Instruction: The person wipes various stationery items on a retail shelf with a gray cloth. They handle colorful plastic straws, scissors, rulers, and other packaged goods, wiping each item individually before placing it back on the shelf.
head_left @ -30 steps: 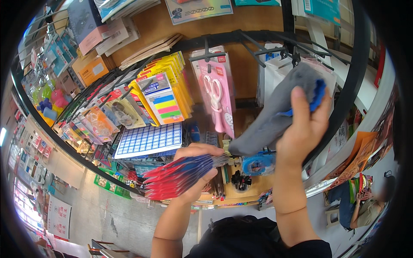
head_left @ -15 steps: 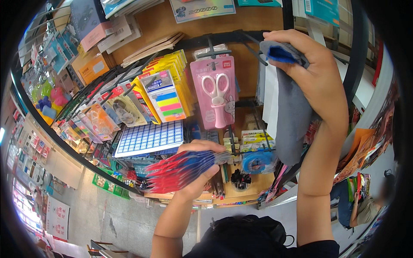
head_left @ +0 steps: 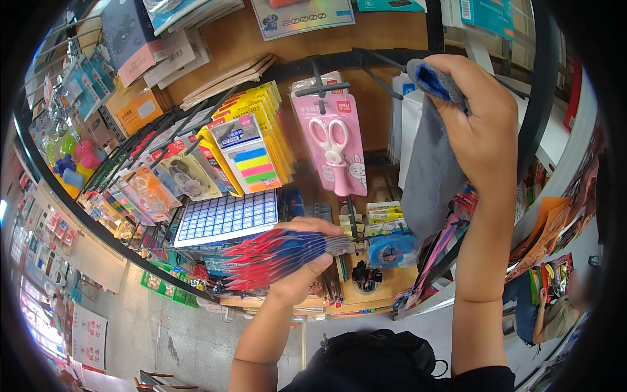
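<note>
My left hand [head_left: 302,277] is closed round one end of a fanned stack of thin red and blue packets [head_left: 277,258], thumb below and fingers above. The packets' red ends point left. My right hand [head_left: 480,124], raised at the right of the rack, grips a grey cloth [head_left: 428,176] with a blue inside showing at its top fold. The cloth hangs down from my fingers beside white packs [head_left: 410,140] on a hook. Between my hands, a pink carded pair of scissors [head_left: 336,150] hangs tilted on its hook.
Yellow packs of sticky index tabs [head_left: 251,153] hang left of the scissors, above a blue-and-white grid sheet [head_left: 228,219]. Black hooks [head_left: 379,78] jut out from the rack. A blue tape roll [head_left: 390,249] hangs low. Another person [head_left: 552,307] is at far right.
My right hand has shifted slightly, and the cloth now hangs lower-left, away from the hook's end. The scissors pack has swung to a tilt. My left hand stays almost still.
</note>
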The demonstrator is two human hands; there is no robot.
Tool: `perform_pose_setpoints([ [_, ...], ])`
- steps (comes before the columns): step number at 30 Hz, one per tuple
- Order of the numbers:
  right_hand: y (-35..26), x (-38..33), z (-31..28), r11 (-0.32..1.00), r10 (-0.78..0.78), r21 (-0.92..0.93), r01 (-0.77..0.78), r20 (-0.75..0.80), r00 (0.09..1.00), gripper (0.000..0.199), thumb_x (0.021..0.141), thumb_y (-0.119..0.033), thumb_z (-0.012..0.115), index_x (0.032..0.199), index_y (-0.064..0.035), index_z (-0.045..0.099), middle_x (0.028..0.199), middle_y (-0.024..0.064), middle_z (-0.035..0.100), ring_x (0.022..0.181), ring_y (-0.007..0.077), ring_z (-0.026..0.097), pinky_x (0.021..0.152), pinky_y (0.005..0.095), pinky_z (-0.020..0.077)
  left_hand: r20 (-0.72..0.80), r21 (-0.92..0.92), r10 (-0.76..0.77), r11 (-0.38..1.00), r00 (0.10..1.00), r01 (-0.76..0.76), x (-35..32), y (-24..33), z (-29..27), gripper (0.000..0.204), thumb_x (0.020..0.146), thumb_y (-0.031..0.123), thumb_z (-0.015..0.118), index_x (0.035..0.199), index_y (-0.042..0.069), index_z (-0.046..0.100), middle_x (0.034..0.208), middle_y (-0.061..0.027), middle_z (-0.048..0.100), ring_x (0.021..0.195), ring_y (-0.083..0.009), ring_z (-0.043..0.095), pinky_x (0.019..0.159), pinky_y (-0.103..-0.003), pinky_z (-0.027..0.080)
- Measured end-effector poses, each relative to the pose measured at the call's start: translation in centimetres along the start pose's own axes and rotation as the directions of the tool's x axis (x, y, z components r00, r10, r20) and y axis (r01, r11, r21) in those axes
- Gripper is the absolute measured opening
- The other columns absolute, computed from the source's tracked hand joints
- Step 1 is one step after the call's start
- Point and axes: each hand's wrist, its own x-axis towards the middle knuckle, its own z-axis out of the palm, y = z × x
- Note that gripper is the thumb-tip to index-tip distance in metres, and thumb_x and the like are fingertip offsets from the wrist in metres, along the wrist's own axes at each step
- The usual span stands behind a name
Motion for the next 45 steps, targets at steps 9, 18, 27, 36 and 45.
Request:
perform_pose_setpoints([
  [9,-0.6,0.6,-0.7,0.96,0.16,0.204,-0.194,0.174,0.972,0.026,0.086,-0.002,0.066,0.112,-0.0036,0.063,0.106,0.0041,0.069,0.094,0.0114,0.061,0.086,0.0247,0.0464,0.017,-0.016,-0.031,0.999,0.999,0.031,0.2,-0.3,-0.3,0.044,0.079,0.017,0.078,0.112,0.003,0.052,0.102,-0.0202,0.065,0.096,-0.0313,0.065,0.087,-0.041,0.053],
  [18,0.8,0.3,0.6,0.995,0.017,0.099,-0.032,0.15,0.989,0.032,0.078,0.012,0.055,0.107,-0.0006,0.062,0.104,0.0094,0.069,0.095,0.0182,0.066,0.087,0.0258,0.047,0.0,-0.07,-0.006,0.998,1.0,0.006,0.1,-0.6,-0.2,0.043,0.079,0.016,0.078,0.111,0.003,0.053,0.102,-0.0208,0.064,0.096,-0.0319,0.065,0.087,-0.043,0.053],
  [27,0.2,1.2,-2.1,0.994,0.029,0.091,-0.058,0.292,0.956,0.038,0.077,0.011,0.053,0.112,-0.0022,0.062,0.104,0.0095,0.065,0.095,0.0197,0.062,0.088,0.0265,0.0454,0.007,-0.064,-0.021,0.998,1.0,0.021,0.1,-0.4,-0.5,0.043,0.079,0.016,0.079,0.111,0.003,0.052,0.102,-0.021,0.064,0.096,-0.0325,0.066,0.088,-0.043,0.053],
  [36,-1.9,5.8,-4.0,0.998,-0.001,-0.06,-0.002,-0.052,0.999,0.021,0.076,0.004,0.054,0.095,-0.0025,0.06,0.091,0.0113,0.057,0.084,0.0216,0.055,0.08,0.035,0.0457,-0.005,-0.107,-0.061,0.992,0.998,0.06,0.1,-0.8,-0.5,0.044,0.078,0.017,0.08,0.112,0.004,0.054,0.102,-0.02,0.065,0.096,-0.0311,0.066,0.087,-0.042,0.054],
  [45,-0.8,11.7,0.6,0.982,0.185,-0.162,-0.094,0.762,0.62,0.022,0.075,-0.006,0.059,0.092,-0.002,0.073,0.09,0.0186,0.07,0.086,0.0338,0.067,0.078,0.0407,0.0505,-0.017,-0.16,-0.047,0.986,0.999,0.043,0.1,-1.1,-0.8,0.041,0.079,0.015,0.078,0.109,0.004,0.053,0.101,-0.0195,0.064,0.096,-0.0324,0.065,0.088,-0.043,0.053],
])
